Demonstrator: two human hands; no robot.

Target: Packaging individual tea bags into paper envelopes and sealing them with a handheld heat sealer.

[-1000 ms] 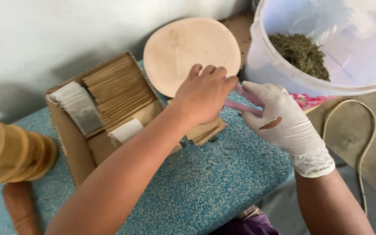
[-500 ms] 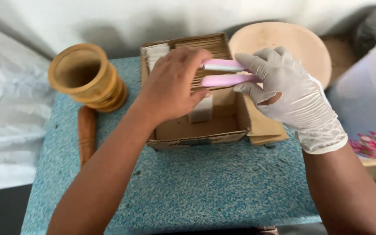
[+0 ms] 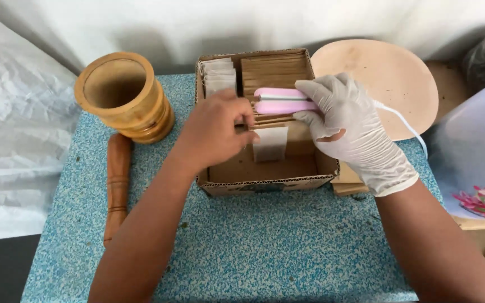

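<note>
An open cardboard box [image 3: 265, 182] sits on a blue speckled table [image 3: 254, 247]. It holds a row of brown paper packets [image 3: 276, 70] and some white filter bags [image 3: 217, 76]. My right hand [image 3: 349, 126], in a white glove, grips a pink two-armed clamp tool [image 3: 282, 100] with a white cord [image 3: 405, 126] over the box. My bare left hand [image 3: 217, 132] reaches into the box with fingers pinched on the packets beside the tool. A white bag [image 3: 270, 143] stands loose in the box's front.
A wooden mortar [image 3: 123, 95] stands at the table's left, with a wooden pestle [image 3: 117, 185] lying in front of it. A round wooden board [image 3: 383, 84] leans behind the box. White plastic sheeting [image 3: 12, 140] lies left; a plastic bag [image 3: 478, 151] is at the right.
The view has swung left from the white bucket to the box. Both hands have moved over the box with the pink tool, and my left hand has slid down onto the packets.
</note>
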